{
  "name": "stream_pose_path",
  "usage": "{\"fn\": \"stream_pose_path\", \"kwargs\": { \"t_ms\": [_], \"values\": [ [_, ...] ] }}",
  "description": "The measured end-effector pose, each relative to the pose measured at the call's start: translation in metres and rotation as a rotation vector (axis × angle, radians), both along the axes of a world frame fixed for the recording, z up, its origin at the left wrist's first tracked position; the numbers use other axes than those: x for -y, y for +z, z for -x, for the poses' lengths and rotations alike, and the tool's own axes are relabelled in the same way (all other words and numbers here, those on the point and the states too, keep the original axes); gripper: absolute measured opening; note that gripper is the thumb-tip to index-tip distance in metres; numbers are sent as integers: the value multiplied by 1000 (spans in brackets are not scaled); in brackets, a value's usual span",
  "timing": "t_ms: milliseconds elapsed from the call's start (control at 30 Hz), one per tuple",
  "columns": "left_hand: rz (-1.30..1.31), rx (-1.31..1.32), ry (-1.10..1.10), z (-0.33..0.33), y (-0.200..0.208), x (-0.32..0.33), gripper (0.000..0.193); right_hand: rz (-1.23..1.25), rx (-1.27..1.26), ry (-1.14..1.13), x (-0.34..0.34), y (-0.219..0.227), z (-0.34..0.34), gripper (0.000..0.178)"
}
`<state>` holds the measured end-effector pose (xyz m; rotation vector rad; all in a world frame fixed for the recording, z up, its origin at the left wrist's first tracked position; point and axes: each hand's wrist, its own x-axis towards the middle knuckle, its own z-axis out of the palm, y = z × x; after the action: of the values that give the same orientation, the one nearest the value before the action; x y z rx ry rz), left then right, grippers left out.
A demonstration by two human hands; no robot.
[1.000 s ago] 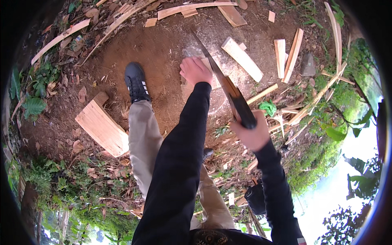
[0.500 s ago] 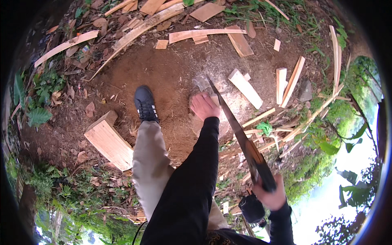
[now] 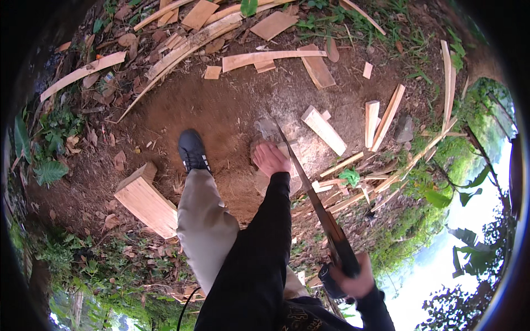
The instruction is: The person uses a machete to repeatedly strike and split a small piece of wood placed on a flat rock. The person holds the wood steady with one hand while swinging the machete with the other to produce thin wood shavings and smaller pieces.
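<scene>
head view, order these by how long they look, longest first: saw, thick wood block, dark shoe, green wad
1. Saw
2. Thick wood block
3. Dark shoe
4. Green wad

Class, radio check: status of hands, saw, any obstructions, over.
Right hand grips saw. Left hand down close beside its blade; what's underneath mostly hidden. Scattered wood pieces appear out of the way.

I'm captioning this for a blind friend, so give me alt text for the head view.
A person's right hand grips a long handsaw by its dark handle, while the left hand rests near the blade. Cut wood pieces lie around on brown dirt.
</scene>
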<state>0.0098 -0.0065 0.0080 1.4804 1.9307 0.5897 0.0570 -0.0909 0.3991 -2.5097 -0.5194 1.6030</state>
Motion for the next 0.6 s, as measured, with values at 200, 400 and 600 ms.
{"fn": "stream_pose_path", "kwargs": {
  "t_ms": [200, 400, 600],
  "values": [
    [39, -201, -16, 13, -13, 3, 21, 4, -109, 10, 6, 10, -2, 39],
    [7, 22, -9, -5, 7, 2, 18, -181, 197, -148, 14, -45, 15, 38],
    [-46, -7, 23, 11, 1, -8, 19, 71, -108, -51, 9, 7, -14, 32]
  ]
}}
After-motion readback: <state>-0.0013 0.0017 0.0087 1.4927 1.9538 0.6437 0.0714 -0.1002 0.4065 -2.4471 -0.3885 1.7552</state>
